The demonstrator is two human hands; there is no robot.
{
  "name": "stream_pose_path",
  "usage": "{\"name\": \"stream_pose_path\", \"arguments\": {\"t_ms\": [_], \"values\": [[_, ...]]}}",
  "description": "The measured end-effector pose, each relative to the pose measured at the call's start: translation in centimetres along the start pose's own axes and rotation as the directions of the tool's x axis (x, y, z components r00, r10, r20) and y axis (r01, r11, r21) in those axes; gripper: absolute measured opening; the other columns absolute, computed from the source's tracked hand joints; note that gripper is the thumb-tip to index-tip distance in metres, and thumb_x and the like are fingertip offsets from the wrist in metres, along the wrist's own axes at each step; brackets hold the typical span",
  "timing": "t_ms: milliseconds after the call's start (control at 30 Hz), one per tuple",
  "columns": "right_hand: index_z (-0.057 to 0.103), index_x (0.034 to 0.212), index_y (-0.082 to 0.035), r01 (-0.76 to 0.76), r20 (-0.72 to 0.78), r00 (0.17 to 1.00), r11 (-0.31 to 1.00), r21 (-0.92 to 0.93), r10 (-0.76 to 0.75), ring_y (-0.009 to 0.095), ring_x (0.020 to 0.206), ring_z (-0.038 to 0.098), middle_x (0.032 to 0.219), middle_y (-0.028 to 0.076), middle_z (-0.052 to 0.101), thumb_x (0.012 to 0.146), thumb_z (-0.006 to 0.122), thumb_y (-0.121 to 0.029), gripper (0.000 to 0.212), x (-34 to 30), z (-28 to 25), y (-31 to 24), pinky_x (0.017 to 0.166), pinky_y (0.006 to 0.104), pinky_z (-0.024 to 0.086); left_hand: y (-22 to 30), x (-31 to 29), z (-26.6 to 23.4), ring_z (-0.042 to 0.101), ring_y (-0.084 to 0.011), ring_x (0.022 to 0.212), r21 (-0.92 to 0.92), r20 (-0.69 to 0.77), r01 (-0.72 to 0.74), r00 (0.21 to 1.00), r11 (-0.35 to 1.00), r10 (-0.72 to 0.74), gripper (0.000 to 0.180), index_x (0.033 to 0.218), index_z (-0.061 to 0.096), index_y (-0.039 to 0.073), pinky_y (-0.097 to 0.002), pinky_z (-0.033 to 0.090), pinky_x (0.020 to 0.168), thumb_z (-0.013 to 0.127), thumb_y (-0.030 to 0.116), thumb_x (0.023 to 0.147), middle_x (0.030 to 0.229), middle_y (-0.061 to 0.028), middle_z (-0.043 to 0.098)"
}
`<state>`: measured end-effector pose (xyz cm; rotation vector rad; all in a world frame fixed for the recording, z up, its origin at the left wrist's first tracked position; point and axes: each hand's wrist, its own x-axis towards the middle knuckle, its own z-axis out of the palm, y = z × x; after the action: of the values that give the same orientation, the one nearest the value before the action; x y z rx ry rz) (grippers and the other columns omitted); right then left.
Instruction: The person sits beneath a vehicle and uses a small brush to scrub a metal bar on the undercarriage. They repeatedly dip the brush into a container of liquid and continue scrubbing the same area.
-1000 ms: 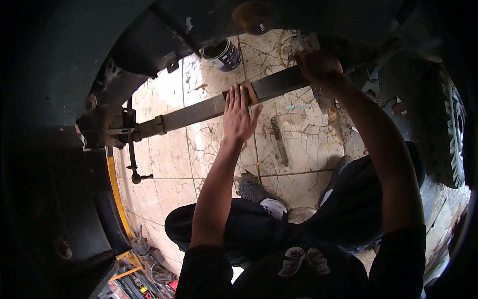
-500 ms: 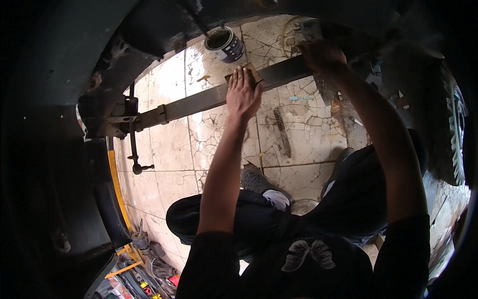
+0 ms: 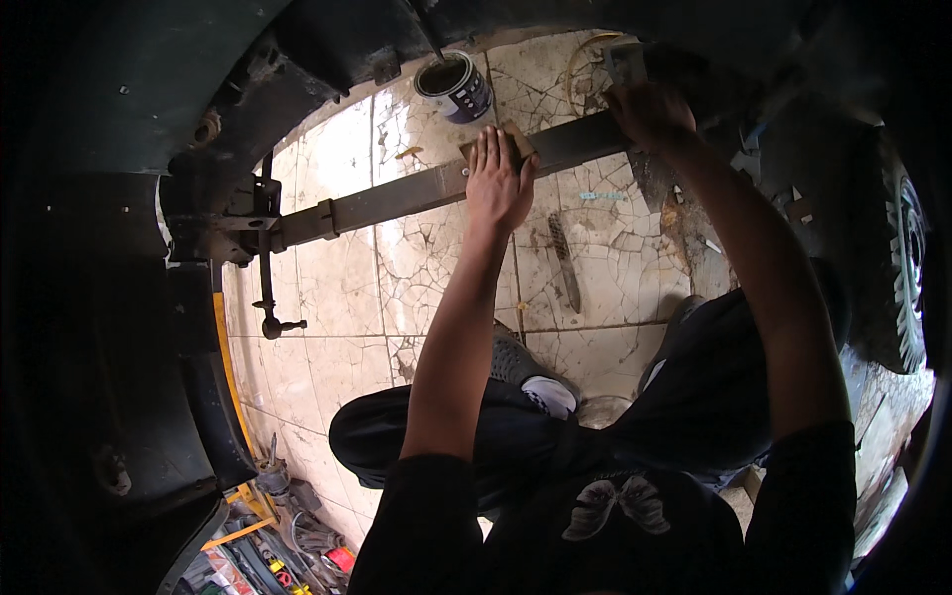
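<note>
A long dark metal beam [image 3: 397, 203] runs across in front of me, rising from the left toward the far right. My left hand [image 3: 496, 183] lies over its middle, fingers together and pressing a brown piece of sandpaper [image 3: 521, 149] onto the top face. Most of that sheet is hidden under the palm. Farther right, my right hand [image 3: 650, 114] is closed around the beam's shadowed end; its fingertips are partly hidden.
An open paint can [image 3: 466, 104] stands just beyond the beam. On the cracked tile floor lies a file-like tool [image 3: 563, 263] near my shoe. Dark vehicle panels surround the left and top. A toothed wheel [image 3: 907, 278] is at right; tools [image 3: 288, 535] pile lower left.
My left hand has slid a little to the right along the beam with the sandpaper. The right hand stays at the beam's end. The view has shifted slightly.
</note>
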<state>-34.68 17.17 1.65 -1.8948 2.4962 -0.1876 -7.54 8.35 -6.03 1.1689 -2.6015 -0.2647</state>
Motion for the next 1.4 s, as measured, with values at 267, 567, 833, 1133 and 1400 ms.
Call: {"name": "stream_pose_path", "arguments": {"t_ms": [267,567,833,1133,1400], "values": [[0.074,0.112,-0.010,0.054,-0.004,0.999,0.997,0.054,-0.054,0.037,0.099,0.076,0.104,0.016,0.078,0.112,0.049,-0.041,0.040,0.3,0.2,0.3,0.090,0.0525,0.061,-1.5,-4.6,-0.6,0.020,-0.0377,0.165,0.090,0.031,-0.109,0.994,0.990,0.106,0.074,0.166,0.028,-0.005,-0.0448,0.015,0.135,0.041,0.045,0.113,0.175,-0.0255,0.025],[0.075,0.110,-0.010,0.037,-0.025,0.999,0.996,0.082,-0.035,0.037,0.100,0.076,0.105,0.017,0.078,0.111,0.051,-0.040,0.038,0.3,0.1,0.8,0.091,0.0526,0.061,0.0,-5.1,-1.1,0.019,-0.0378,0.165,0.088,0.071,-0.066,0.996,0.994,0.059,0.087,0.165,0.028,-0.008,-0.0445,0.015,0.135,0.045,0.058,0.110,0.175,-0.0261,0.025],[0.075,0.112,-0.010,0.037,0.012,0.999,0.995,0.091,-0.038,0.037,0.103,0.076,0.105,0.017,0.078,0.111,0.050,-0.040,0.039,0.3,0.0,0.0,0.093,0.0532,0.060,-1.2,-4.6,-2.7,0.027,-0.0356,0.163,0.202,0.068,-0.021,0.998,0.979,0.008,0.084,0.166,0.032,-0.005,-0.0440,0.018,0.135,0.044,0.058,0.111,0.174,-0.0218,0.032],[0.075,0.110,-0.011,0.040,0.013,0.999,0.998,0.050,-0.040,0.036,0.104,0.076,0.107,0.017,0.078,0.111,0.051,-0.042,0.039,0.2,0.3,0.7,0.093,0.0516,0.061,1.0,-5.7,-1.3,0.033,-0.0400,0.160,0.166,-0.023,0.001,1.000,0.986,0.002,0.085,0.161,0.037,-0.010,-0.0477,0.022,0.133,0.048,0.057,0.109,0.168,-0.0301,0.039],[0.075,0.110,-0.011,0.067,-0.029,0.997,0.996,0.052,-0.066,0.036,0.100,0.077,0.103,0.017,0.078,0.111,0.051,-0.041,0.039,0.2,0.5,0.2,0.091,0.0518,0.061,0.1,-0.9,-0.8,0.032,-0.0414,0.160,0.159,-0.104,0.139,0.987,0.978,-0.123,0.091,0.160,0.038,-0.012,-0.0498,0.020,0.133,0.049,0.062,0.107,0.168,-0.0308,0.038]]}}
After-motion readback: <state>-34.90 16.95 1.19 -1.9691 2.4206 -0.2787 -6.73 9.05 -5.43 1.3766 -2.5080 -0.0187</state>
